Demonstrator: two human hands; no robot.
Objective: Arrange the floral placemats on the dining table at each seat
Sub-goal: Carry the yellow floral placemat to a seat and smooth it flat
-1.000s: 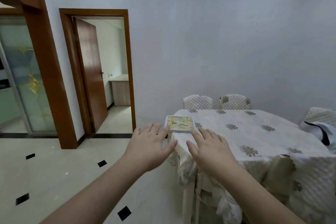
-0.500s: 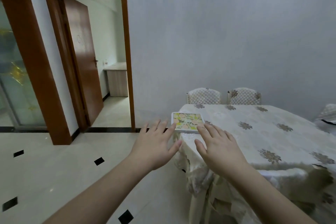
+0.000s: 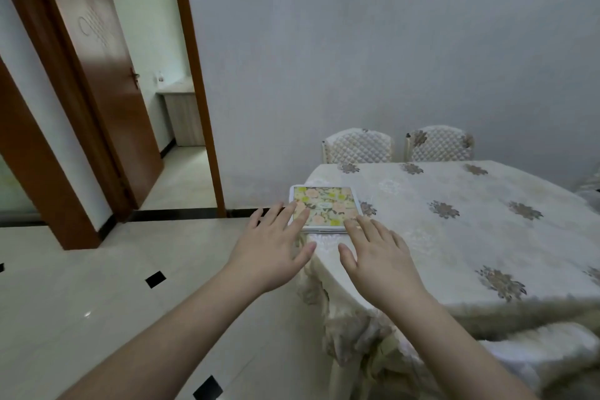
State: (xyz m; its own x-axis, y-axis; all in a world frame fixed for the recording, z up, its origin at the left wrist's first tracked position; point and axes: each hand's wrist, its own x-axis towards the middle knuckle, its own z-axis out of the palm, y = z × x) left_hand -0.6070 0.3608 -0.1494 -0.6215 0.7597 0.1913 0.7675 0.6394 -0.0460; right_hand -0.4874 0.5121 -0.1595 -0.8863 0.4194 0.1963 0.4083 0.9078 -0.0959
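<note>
**A:** What should the hands do here?

**B:** On the dining table under its cream tablecloth with brown flower motifs (image 3: pixel 454 204), the flat stack of floral placemats, yellow and peach with white borders (image 3: pixel 325 208), lies at the near left corner, partly over the edge. I'd say the step is lifting it. Best to bracket both sides, slip fingertips under the bottom mat so the whole stack rises together, and keep it level so nothing slides off. The two quilted cream chairs (image 3: pixel 358 148) at the far side look like the seats to serve.

**A:** And the hands now?

**B:** The left hand (image 3: pixel 272 250) is spread wide, fingers straight, tips over the stack's left edge; contact isn't certain. The right hand (image 3: pixel 380 256) is equally flat, fingertips at the near right corner. Neither grips anything.
</note>
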